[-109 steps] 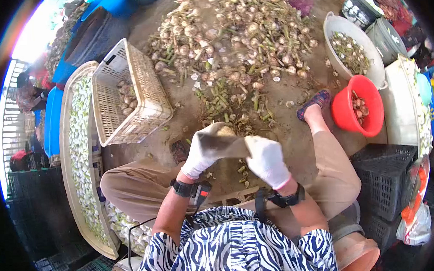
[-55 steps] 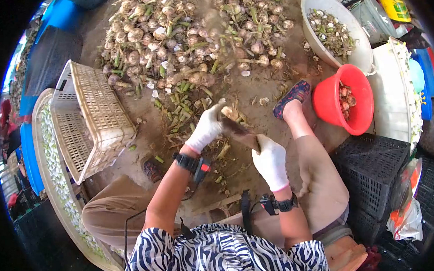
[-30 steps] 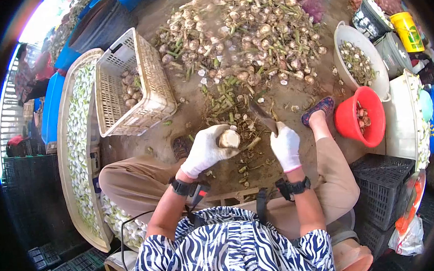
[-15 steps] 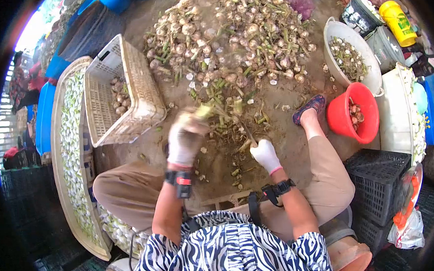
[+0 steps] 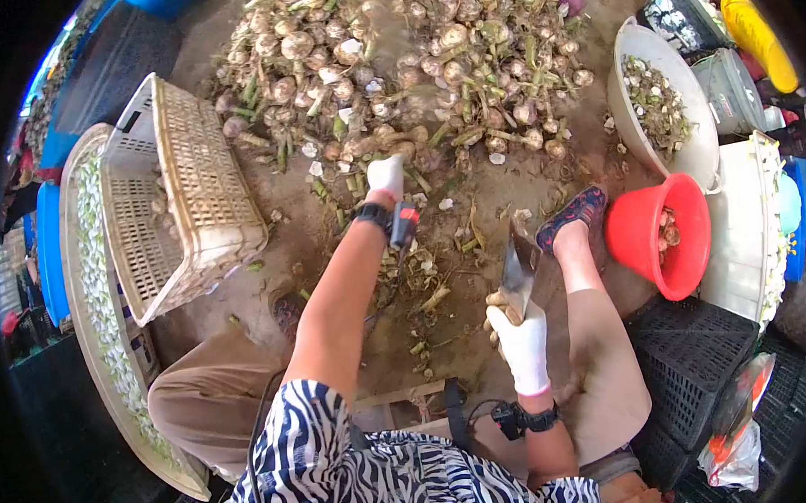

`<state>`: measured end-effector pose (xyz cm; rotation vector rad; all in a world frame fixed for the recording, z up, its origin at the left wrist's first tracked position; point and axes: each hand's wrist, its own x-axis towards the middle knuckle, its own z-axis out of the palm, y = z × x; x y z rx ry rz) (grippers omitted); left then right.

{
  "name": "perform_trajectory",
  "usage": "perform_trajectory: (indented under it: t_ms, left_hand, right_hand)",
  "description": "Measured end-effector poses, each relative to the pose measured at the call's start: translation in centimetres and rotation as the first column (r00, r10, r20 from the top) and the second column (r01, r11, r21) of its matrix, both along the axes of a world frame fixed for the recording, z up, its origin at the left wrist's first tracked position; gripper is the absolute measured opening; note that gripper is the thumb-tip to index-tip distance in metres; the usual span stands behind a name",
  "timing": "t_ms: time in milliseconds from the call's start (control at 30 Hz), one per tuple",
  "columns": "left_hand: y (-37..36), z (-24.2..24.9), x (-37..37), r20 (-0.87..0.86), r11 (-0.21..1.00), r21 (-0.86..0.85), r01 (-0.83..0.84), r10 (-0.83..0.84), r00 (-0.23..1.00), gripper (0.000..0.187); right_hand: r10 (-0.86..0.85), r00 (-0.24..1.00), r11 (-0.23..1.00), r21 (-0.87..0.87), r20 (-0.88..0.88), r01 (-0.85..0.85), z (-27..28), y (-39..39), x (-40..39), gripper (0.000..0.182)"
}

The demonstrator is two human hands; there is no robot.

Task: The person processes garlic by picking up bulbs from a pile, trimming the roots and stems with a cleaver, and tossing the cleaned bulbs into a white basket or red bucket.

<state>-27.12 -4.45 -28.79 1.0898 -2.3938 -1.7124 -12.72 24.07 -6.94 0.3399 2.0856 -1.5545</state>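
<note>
My right hand [image 5: 520,341], in a white glove with a tan palm, is closed around the handle of a broad-bladed knife [image 5: 519,269]. The blade points away from me, over the floor beside my shoe. My left hand [image 5: 384,175], gloved too, reaches out to the near edge of a large heap of garlic bulbs [image 5: 452,38] with stalks. Its fingers are mostly hidden among the bulbs, so whether they grip one does not show. Cut stalk pieces and peelings [image 5: 436,297] lie on the ground between my legs.
A tilted beige crate [image 5: 211,170] stands left, beside a long tub of white-green pieces [image 5: 97,238]. To the right are a red bucket [image 5: 623,233] with bulbs inside, a pale basin [image 5: 629,116] of trimmings, a white bin [image 5: 730,228] and a black crate [image 5: 695,347].
My left hand has moved forward from above the scraps to the heap. My right hand has drawn back and turned, so the knife now points forward. The view has shifted.
</note>
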Motion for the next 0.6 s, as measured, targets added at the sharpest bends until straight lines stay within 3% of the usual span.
perform_trajectory:
  t_ms: [67,200,267,300,333,367,400,433,467,533,567,600]
  left_hand:
    - [1.1,-1.9,-3.2,0.170,0.977,-0.209,-0.052,0.089,0.981,0.044]
    - [1.4,-1.7,-4.7,0.259,0.975,-0.180,-0.133,0.178,0.949,0.043]
    - [1.4,0.2,-2.6,-0.044,0.959,0.190,-0.211,0.223,0.974,0.041]
    - [1.6,1.4,-1.3,-0.264,0.946,0.311,-0.091,0.178,0.948,0.041]
    - [1.6,6.0,0.5,-0.032,0.895,0.446,-0.010,0.027,0.999,0.051]
    - [2.4,7.7,2.3,-0.228,0.913,0.389,0.120,-0.031,0.973,0.061]
    - [2.9,9.5,4.2,-0.236,0.878,0.446,0.174,-0.072,0.969,0.067]
    - [3.8,11.8,5.9,-0.219,0.902,0.353,0.251,-0.181,0.959,0.069]
    - [4.8,14.0,7.6,-0.189,0.908,0.260,0.328,-0.285,0.940,0.070]
    - [5.8,16.5,11.3,-0.247,0.865,0.125,0.485,-0.446,0.860,0.071]
    - [6.0,18.7,13.1,-0.308,0.817,0.040,0.575,-0.537,0.785,0.069]
    - [6.7,21.1,14.6,-0.373,0.814,0.025,0.580,-0.531,0.761,0.064]
  right_hand:
    - [-0.032,0.998,0.999,-0.020,0.051,0.033,-0.1,0.1,-0.5,0.012]
    - [-0.013,1.000,1.000,0.015,-0.017,0.013,-0.6,0.3,-0.8,0.010]
    - [0.004,0.998,1.000,0.007,-0.057,-0.004,-1.4,0.7,-0.7,0.010]
    - [0.017,0.995,1.000,0.011,-0.093,-0.016,-1.8,1.0,-0.6,0.009]
    - [0.012,0.995,1.000,0.005,-0.100,-0.011,-2.2,1.2,-0.4,0.009]
    - [0.092,0.970,0.990,0.126,-0.227,-0.064,-2.6,1.3,-0.3,0.008]
    - [0.183,0.922,0.963,0.250,-0.342,-0.098,-2.6,1.3,-0.4,0.006]
    - [0.319,0.856,0.900,0.412,-0.408,-0.139,-1.2,1.0,-0.6,0.015]
    - [0.311,0.856,0.902,0.412,-0.413,-0.129,-0.2,0.5,-0.6,0.015]
    - [0.481,0.705,0.847,0.484,-0.521,-0.220,1.6,-0.2,-0.1,0.021]
    - [0.591,0.666,0.767,0.574,-0.456,-0.287,1.5,-0.2,0.5,0.030]
    - [0.702,0.548,0.673,0.675,-0.454,-0.302,2.5,-0.6,1.0,0.029]
